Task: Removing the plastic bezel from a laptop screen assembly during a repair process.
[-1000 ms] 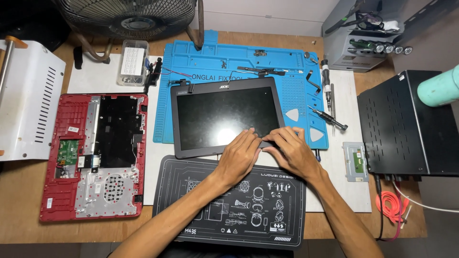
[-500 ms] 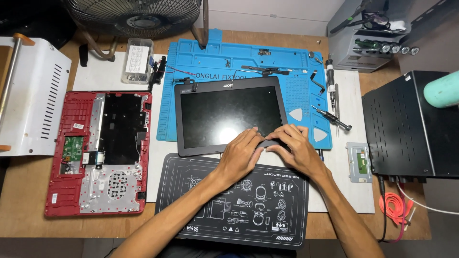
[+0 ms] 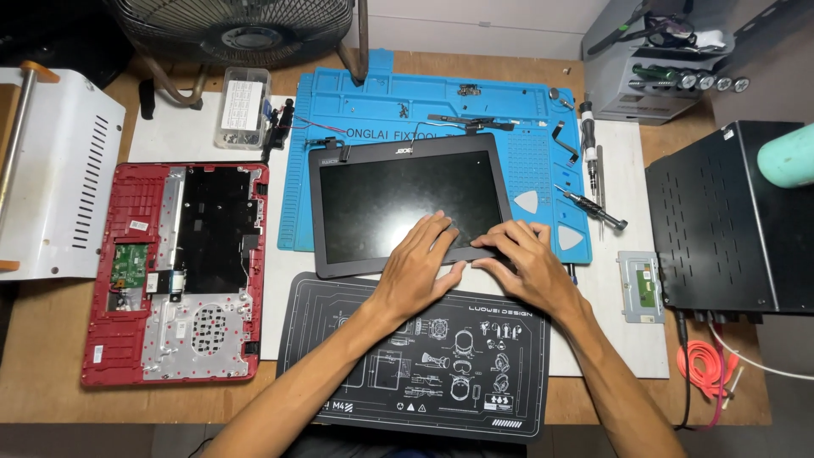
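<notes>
A laptop screen panel (image 3: 398,199) with a dark bezel lies flat, partly on the blue repair mat (image 3: 381,106). My left hand (image 3: 420,265) rests on the panel's lower edge, fingers spread on the glass and thumb under the bezel. Just to its right, my right hand (image 3: 524,265) has its fingers curled over the bezel near the lower right corner. The fingertips of both hands nearly meet there. The corner of the panel is hidden beneath my right hand.
A black printed mat (image 3: 424,373) lies under my forearms. An opened red laptop base (image 3: 174,271) sits at left, beside a white metal device (image 3: 59,203). Screwdrivers (image 3: 593,208), a clear parts box (image 3: 240,106), a fan (image 3: 237,30), a black case (image 3: 729,229) and a small board (image 3: 642,284) surround the work.
Both hands stay at the panel's lower right edge. My left fingers have stretched a little farther up onto the glass.
</notes>
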